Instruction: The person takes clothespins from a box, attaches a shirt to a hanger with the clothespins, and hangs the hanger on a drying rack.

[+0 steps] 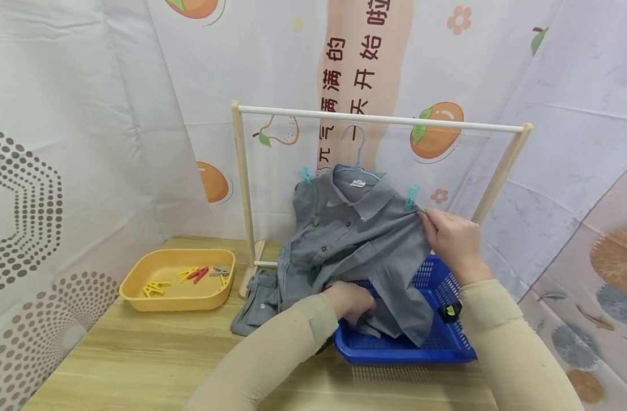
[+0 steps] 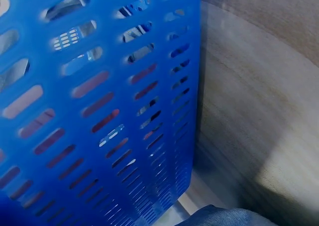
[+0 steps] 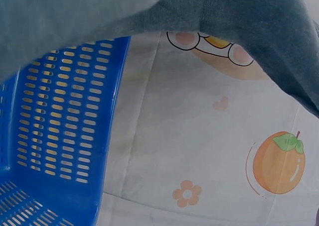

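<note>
A grey button-up shirt (image 1: 344, 228) is on a light blue hanger (image 1: 359, 157), with teal clothespins (image 1: 412, 196) at both shoulders. The hanger's hook shows just below the white rail of a wooden rack. At the shirt's shoulder on the right side, my right hand (image 1: 454, 242) pinches the cloth between thumb and fingers. My left hand (image 1: 350, 301) is down at the blue basket (image 1: 405, 355), against the lower part of the shirt. Its fingertips are hidden, so its grip is unclear. Part of the shirt hangs inside the basket.
On the left stands a yellow tray (image 1: 177, 302) with several clothespins (image 1: 196, 274). Folded grey cloth (image 1: 259, 305) lies by the rack's left foot. The rack's rail (image 1: 385, 119) spans above the shirt. A small black-and-yellow item (image 1: 450, 311) is by my right wrist.
</note>
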Demonstrator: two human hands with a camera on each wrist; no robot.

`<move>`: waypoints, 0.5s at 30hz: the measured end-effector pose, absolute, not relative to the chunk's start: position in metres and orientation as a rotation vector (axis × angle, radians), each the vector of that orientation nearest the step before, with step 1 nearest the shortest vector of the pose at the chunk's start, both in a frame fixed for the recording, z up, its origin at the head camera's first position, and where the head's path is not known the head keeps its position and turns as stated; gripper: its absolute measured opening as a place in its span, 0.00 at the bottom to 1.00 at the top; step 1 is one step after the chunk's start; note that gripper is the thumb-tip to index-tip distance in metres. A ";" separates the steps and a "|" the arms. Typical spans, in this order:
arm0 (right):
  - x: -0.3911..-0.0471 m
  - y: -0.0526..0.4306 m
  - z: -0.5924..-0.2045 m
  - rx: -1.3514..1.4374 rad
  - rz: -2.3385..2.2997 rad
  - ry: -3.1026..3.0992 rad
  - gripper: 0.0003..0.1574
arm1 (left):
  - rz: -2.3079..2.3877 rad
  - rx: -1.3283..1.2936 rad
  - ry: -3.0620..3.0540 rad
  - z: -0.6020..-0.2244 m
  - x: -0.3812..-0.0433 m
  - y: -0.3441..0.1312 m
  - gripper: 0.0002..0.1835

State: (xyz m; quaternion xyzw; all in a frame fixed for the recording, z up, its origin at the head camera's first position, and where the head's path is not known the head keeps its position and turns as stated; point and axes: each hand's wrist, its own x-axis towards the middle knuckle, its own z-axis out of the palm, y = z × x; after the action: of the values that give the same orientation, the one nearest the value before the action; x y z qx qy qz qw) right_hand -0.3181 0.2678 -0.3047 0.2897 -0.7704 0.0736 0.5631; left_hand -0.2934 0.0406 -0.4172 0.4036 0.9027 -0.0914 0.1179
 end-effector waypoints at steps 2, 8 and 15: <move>-0.318 0.268 -0.304 0.682 0.173 -1.810 0.16 | -0.266 1.180 2.644 -0.417 -0.293 0.041 0.13; -0.317 0.268 -0.304 0.681 0.173 -1.805 0.16 | -0.249 1.180 2.672 -0.418 -0.291 0.043 0.16; -0.316 0.268 -0.303 0.689 0.163 -1.816 0.15 | -0.245 1.252 2.682 -0.420 -0.292 0.043 0.22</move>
State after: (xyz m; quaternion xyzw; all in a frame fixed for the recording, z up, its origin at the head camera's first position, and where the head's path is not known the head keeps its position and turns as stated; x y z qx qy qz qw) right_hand -0.3158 0.2682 -0.3028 0.2926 -0.7709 0.0690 0.5615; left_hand -0.2925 0.0432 -0.4199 0.4200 0.8997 -0.0823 0.0856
